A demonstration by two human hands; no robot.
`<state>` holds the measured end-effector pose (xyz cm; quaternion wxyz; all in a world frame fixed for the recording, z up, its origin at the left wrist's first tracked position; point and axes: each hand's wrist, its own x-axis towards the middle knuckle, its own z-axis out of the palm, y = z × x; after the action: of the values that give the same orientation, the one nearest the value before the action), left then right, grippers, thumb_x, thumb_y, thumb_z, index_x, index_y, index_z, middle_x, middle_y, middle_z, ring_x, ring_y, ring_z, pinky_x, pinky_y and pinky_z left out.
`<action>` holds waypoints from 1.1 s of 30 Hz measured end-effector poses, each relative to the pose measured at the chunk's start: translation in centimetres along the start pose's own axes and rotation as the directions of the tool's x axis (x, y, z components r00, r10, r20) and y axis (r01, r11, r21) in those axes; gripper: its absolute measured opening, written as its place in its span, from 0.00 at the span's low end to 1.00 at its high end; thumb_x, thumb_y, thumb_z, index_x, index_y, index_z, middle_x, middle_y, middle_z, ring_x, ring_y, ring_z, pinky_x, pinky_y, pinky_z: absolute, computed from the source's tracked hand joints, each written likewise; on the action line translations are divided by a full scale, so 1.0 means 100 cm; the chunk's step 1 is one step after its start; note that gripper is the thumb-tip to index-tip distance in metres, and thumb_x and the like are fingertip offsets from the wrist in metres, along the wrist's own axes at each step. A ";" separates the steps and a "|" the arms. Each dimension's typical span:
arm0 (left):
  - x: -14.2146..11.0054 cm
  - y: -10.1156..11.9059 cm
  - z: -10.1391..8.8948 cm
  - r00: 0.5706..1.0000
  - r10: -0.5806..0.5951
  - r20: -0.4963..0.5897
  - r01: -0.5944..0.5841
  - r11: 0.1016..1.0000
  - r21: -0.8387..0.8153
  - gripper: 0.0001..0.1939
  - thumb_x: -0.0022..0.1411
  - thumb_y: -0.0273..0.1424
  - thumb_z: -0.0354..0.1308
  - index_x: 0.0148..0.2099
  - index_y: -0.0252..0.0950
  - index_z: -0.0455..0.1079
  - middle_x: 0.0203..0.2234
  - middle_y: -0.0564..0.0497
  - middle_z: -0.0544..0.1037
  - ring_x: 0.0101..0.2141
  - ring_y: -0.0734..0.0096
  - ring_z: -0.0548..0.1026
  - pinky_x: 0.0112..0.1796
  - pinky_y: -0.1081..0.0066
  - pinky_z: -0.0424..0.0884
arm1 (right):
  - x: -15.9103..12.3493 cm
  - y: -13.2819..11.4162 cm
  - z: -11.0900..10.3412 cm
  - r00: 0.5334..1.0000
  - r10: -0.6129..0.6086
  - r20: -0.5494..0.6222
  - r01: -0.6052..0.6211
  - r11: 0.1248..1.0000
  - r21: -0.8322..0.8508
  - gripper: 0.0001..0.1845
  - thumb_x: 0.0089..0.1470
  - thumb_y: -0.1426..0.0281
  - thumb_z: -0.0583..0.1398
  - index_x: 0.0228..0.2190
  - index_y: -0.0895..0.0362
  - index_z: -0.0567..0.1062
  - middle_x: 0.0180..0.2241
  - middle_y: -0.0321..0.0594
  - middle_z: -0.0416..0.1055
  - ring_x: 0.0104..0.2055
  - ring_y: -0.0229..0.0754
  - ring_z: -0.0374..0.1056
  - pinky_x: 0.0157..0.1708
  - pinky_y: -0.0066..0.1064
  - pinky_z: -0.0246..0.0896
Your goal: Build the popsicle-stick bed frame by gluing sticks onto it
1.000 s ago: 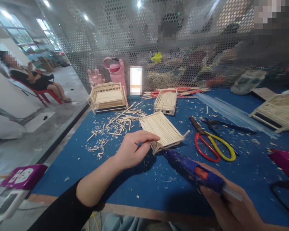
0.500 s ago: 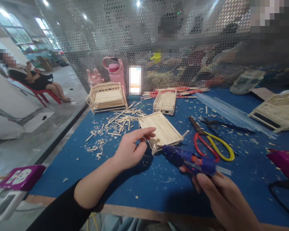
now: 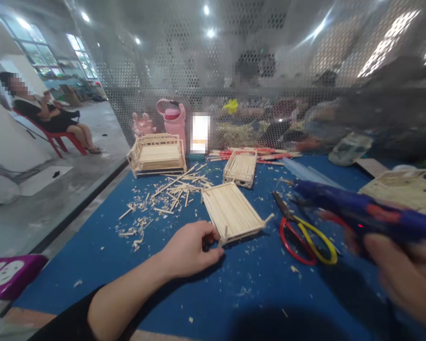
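Note:
A small platform of pale wooden sticks [image 3: 234,208] lies on the blue table, with short posts at its near corners. My left hand [image 3: 191,248] is at its near-left corner, thumb and curled fingers closed about the edge there. My right hand [image 3: 394,265], blurred, grips a blue glue gun [image 3: 362,213] off to the right, its nozzle pointing left and away from the platform. Scissors [image 3: 291,227] with one red and one yellow handle lie between the platform and the glue gun; dark pliers [image 3: 301,202] lie partly hidden behind.
Stick models, a bench [image 3: 158,155] and a small frame [image 3: 240,168], stand farther back. Loose sticks and chips [image 3: 177,192] litter the left. A pink bottle [image 3: 173,121], a lit screen [image 3: 200,132] and a jar [image 3: 351,148] stand by the perforated screen. A person [image 3: 46,111] sits at left.
My right hand has swung the glue gun up and right, away from the platform. My left hand has dropped from above the platform to its near-left corner. The view has shifted slightly.

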<state>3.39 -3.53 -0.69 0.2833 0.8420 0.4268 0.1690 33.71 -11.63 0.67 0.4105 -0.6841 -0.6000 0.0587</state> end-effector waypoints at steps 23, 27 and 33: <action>0.002 -0.002 0.017 0.997 -0.045 -0.068 0.039 0.995 -0.088 0.04 0.56 0.29 0.61 0.31 0.36 0.76 0.23 0.53 0.77 0.25 0.72 0.71 0.27 0.75 0.62 | 0.111 -0.081 0.064 0.780 -0.618 0.091 0.614 0.732 -0.295 0.17 0.60 0.65 0.48 0.39 0.59 0.74 0.37 0.46 0.75 0.40 0.44 0.69 0.40 0.34 0.60; 0.000 -0.003 0.017 0.995 -0.031 -0.098 0.022 0.995 -0.096 0.04 0.55 0.30 0.61 0.32 0.36 0.77 0.24 0.53 0.78 0.25 0.72 0.72 0.27 0.75 0.62 | 0.027 -0.070 0.050 0.815 -0.579 -0.022 0.570 0.808 -0.148 0.09 0.56 0.68 0.55 0.25 0.54 0.69 0.21 0.34 0.70 0.22 0.35 0.65 0.24 0.25 0.58; 0.001 0.000 0.022 0.995 -0.038 -0.093 0.031 0.996 -0.081 0.04 0.55 0.31 0.62 0.31 0.36 0.78 0.25 0.52 0.80 0.26 0.71 0.74 0.28 0.74 0.64 | -0.011 -0.025 0.080 0.964 0.076 0.255 -0.138 0.963 0.233 0.13 0.48 0.60 0.57 0.35 0.53 0.64 0.18 0.29 0.64 0.18 0.37 0.61 0.17 0.26 0.57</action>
<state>4.57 -4.12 -2.39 0.2987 0.8137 0.4472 0.2207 26.87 -8.78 -3.40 0.4127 -0.6464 -0.5955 0.2391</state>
